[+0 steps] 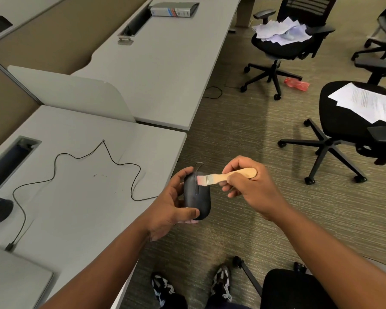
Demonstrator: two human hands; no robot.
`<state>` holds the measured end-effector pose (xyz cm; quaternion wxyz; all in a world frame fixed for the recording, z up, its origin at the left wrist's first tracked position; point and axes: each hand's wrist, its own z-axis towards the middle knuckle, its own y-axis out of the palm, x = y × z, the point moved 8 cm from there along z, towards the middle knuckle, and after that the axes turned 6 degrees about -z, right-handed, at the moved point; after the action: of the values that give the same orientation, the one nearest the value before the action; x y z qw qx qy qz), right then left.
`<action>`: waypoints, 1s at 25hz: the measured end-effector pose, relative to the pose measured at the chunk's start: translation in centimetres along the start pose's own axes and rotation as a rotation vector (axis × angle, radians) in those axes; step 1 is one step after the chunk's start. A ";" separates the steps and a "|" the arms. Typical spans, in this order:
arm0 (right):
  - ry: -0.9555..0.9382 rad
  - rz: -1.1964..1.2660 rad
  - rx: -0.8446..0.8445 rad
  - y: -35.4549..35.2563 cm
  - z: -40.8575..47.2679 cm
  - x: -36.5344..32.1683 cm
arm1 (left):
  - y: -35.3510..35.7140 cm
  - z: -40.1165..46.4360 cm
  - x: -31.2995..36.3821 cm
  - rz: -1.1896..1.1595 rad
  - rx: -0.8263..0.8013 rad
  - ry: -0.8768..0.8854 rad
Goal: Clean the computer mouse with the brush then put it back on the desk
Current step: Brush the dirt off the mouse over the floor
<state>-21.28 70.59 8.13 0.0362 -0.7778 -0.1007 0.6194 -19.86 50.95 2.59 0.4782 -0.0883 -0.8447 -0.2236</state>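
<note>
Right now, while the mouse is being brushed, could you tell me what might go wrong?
The left hand holds the mouse beyond the desk edge, over carpet; a slip might drop it. Its cable loops slack across the desk and could snag. The brush, gripped in the right hand, may push dust into the wheel slot.

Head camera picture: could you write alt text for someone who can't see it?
Seen from above, a left hand holds a black wired mouse just off the edge of a grey desk, while the right hand sweeps a small wooden brush over its top. Office chairs stacked with papers stand on the carpet behind.
</note>
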 end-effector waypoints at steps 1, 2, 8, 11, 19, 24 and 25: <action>0.006 0.010 -0.017 0.0 -0.1 -0.1 | 0.0 0.0 -0.1 0.000 0.008 0.001; 0.005 0.017 -0.018 -0.2 -0.1 -0.2 | -0.1 -0.1 -0.1 0.008 0.014 0.004; -0.011 -0.013 0.030 -0.1 0.3 -0.5 | -0.3 -0.2 0.1 0.055 0.030 0.019; -0.002 -0.042 -0.029 0.4 -0.3 -0.5 | -0.2 -0.2 0.4 0.073 0.060 0.039; -0.050 -0.057 -0.017 0.5 -0.6 -1.0 | 0.1 -0.2 0.7 0.076 0.069 0.096; -0.098 -0.007 0.012 0.2 -0.6 -1.8 | -0.5 -0.2 0.4 0.104 0.086 0.097; -0.111 -0.001 0.023 0.2 -0.5 -1.9 | -0.5 -0.2 0.5 0.118 0.084 0.101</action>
<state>-21.17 70.02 9.98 0.0397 -0.7416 -0.0960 0.6627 -20.15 50.37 2.92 0.5357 -0.1063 -0.8216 -0.1635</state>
